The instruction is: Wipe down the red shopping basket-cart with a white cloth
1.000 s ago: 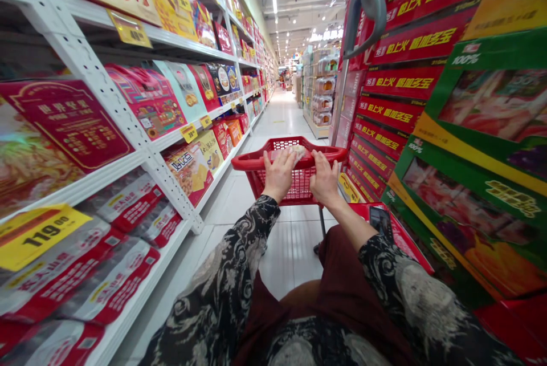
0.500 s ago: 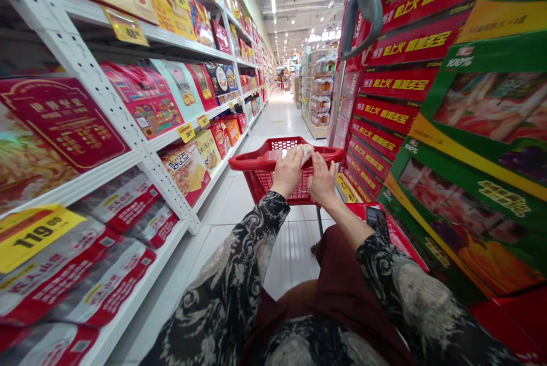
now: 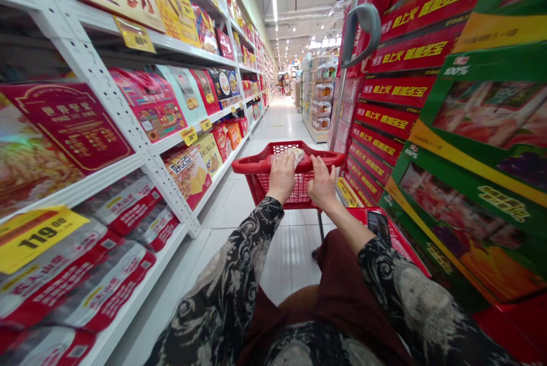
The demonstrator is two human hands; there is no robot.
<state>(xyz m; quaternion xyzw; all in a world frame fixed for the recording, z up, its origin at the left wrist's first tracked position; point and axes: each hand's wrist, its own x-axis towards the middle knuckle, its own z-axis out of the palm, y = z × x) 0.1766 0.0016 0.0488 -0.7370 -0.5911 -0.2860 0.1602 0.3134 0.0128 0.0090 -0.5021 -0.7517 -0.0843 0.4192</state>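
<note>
A red shopping cart (image 3: 249, 165) with a mesh basket stands in front of me. On its near rim lies my left hand (image 3: 282, 174), closed over a crumpled whitish cloth or tissue (image 3: 298, 155) that shows past the fingertips. My right hand (image 3: 322, 184) is a little to the right, its fingers bent over the same rim. A small gap separates the two hands, and the cloth sits nearer the left one. The undersides of both hands are hidden.
White shelves (image 3: 171, 141) of boxed snacks run along the left, with bottle packs (image 3: 117, 280) below. Stacked red drink cartons (image 3: 395, 89) and green juice boxes (image 3: 470, 200) flank the right, beside a grey hook-shaped handle (image 3: 363, 32). A phone (image 3: 378, 224) lies on a red surface.
My left hand has slid slightly left along the rim with the cloth. The right hand, close against the cloth before, is now apart from it. The view has shifted slightly.
</note>
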